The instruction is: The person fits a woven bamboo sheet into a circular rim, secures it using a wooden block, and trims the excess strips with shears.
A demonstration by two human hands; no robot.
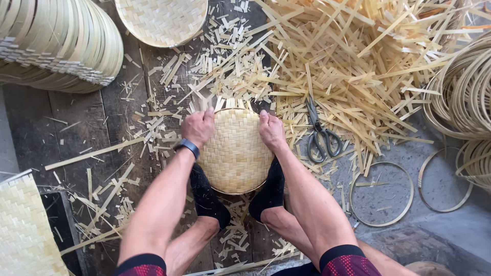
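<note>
Nearest the camera, two feet in black socks (207,197) brace the lower rim of a round woven bamboo tray (235,151) that rests on the dark plank floor (66,133). The left hand (198,127), a dark watch (186,146) on its wrist, and the right hand (271,130) each clench the tray's upper rim, fingers curled over the far edge so their tips are hidden. Just right of the tray lie scissors (321,135) and loose bamboo hoops (381,194); beyond, a heap of cut bamboo strips (348,61) crowds the tray's far side, with a finished tray (161,20) and stacked trays (56,43) farthest off.
</note>
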